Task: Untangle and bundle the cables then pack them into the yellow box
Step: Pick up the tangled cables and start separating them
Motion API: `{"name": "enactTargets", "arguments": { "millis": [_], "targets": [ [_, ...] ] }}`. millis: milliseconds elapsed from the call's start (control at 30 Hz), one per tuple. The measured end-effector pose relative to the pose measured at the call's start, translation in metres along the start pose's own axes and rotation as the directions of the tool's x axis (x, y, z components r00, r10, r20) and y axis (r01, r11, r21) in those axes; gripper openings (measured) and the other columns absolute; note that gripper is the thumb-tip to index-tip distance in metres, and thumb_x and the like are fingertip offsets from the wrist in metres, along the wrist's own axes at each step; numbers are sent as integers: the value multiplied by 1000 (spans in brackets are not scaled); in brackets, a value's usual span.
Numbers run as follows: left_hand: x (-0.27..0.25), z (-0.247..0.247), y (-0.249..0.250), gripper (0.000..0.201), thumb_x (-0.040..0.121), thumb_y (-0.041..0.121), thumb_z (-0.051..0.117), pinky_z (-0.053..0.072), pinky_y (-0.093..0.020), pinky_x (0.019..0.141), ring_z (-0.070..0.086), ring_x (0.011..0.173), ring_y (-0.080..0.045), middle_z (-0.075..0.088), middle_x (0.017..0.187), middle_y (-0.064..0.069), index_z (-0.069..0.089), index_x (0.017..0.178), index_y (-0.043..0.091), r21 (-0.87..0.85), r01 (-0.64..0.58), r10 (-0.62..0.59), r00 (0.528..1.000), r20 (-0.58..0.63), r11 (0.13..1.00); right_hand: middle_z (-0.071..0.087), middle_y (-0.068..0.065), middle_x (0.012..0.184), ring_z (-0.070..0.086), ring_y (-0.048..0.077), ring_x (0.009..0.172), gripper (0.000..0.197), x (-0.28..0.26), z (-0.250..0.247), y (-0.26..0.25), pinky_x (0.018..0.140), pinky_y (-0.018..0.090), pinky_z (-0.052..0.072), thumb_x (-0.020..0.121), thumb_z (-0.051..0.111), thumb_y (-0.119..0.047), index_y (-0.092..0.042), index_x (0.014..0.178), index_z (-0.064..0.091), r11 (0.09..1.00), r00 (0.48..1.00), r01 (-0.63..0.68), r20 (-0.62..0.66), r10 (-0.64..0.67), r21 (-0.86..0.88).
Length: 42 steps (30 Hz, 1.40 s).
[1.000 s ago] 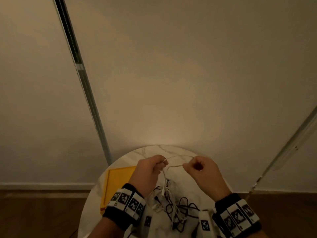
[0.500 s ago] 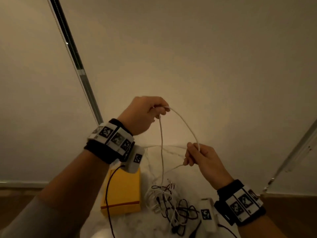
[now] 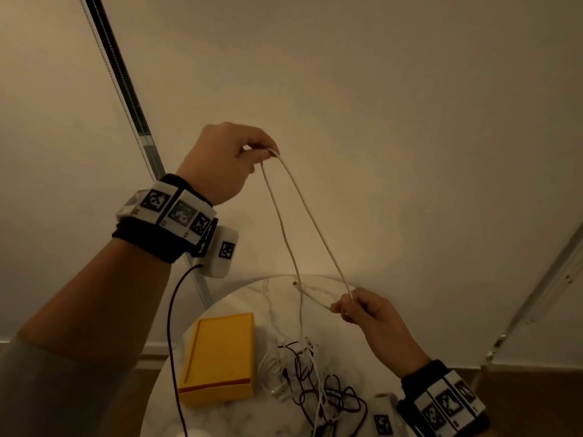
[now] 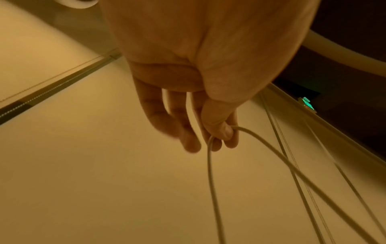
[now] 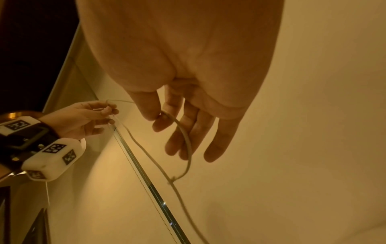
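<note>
My left hand [image 3: 258,154] is raised high and pinches the top of a loop of white cable [image 3: 307,216] between thumb and fingers [image 4: 226,133]. My right hand [image 3: 345,302] is lower, over the table, and pinches the same white cable [image 5: 185,137] near its end. One strand hangs down into a tangle of black and white cables [image 3: 315,386] on the round marble table [image 3: 252,298]. The yellow box [image 3: 220,354] lies shut on the table, left of the tangle.
A plain wall stands behind the table, with a dark vertical rail [image 3: 126,89] on the left and another rail [image 3: 552,285] on the right. A black wire [image 3: 172,342] hangs from my left wrist camera across the table's left edge.
My left hand has risen well above the table, drawing the white cable up into a long loop. My right hand stayed low holding its end.
</note>
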<state>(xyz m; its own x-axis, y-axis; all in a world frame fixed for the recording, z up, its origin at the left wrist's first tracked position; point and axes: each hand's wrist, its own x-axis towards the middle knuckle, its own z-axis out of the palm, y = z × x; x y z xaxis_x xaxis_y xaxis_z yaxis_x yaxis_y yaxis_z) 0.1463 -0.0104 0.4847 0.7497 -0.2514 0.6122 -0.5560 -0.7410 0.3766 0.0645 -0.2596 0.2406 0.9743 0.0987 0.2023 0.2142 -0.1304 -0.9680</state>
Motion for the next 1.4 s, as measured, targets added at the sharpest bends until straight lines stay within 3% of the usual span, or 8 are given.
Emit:
{"name": "enactTargets", "arguments": {
  "millis": [133,400,567,767,900,1033,1200,1400],
  "targets": [
    [3,0,2,20,99,8,56,54,-18,53,66,58,-7,68,82,8,72,97,20,-182,41,-76,979,-187,982,75,13,94,72,28,100,34,-1,-2,-2,94,46,58,103,49,-33,-8,85,64,991,996,-33,-75,43,132],
    [-66,90,-57,16,94,4,61,54,-34,77,66,79,-23,73,88,-5,75,97,10,47,56,-66,966,248,997,45,7,52,45,20,47,31,-12,-2,-16,65,42,59,106,45,-31,-9,96,64,988,986,-82,-137,100,130],
    [-133,144,-86,8,89,10,72,51,-29,78,66,85,-20,74,94,-7,75,97,9,-43,201,-165,892,420,979,26,0,61,26,13,52,30,-19,9,-4,57,34,41,100,53,-32,-6,85,55,918,967,-168,-119,223,359],
    [-200,171,-104,18,87,28,77,49,-20,79,63,88,-9,69,97,8,73,104,22,33,436,-375,730,572,899,30,0,65,31,14,53,20,-25,6,-8,54,30,39,97,50,-24,-13,81,52,533,932,-238,38,359,812],
    [-240,182,-107,25,97,21,64,45,-20,83,60,105,-13,65,121,5,68,120,27,131,431,-377,553,744,893,32,-1,58,30,13,47,22,-28,10,-9,48,28,35,102,47,-30,-14,93,59,518,938,-226,41,344,825],
    [-241,173,-79,28,106,19,48,44,-15,101,54,125,-3,57,130,19,59,127,33,-248,566,-340,731,592,786,27,0,55,26,12,44,23,-32,27,-2,42,27,33,102,49,-30,-13,91,60,462,924,-289,117,365,839],
    [-236,184,-27,62,95,65,43,33,-27,116,31,140,11,40,153,19,29,152,45,-517,519,-169,798,579,681,26,0,52,24,12,41,32,-36,49,1,43,26,25,103,46,-33,-13,80,55,451,892,-400,227,390,798],
    [-246,185,-11,74,88,67,57,32,-30,116,32,144,1,38,154,21,31,152,40,-622,453,-63,836,544,639,30,4,53,29,15,45,44,-44,53,-6,48,29,25,101,46,-35,-12,64,42,459,881,-429,247,404,778]
  ]
}}
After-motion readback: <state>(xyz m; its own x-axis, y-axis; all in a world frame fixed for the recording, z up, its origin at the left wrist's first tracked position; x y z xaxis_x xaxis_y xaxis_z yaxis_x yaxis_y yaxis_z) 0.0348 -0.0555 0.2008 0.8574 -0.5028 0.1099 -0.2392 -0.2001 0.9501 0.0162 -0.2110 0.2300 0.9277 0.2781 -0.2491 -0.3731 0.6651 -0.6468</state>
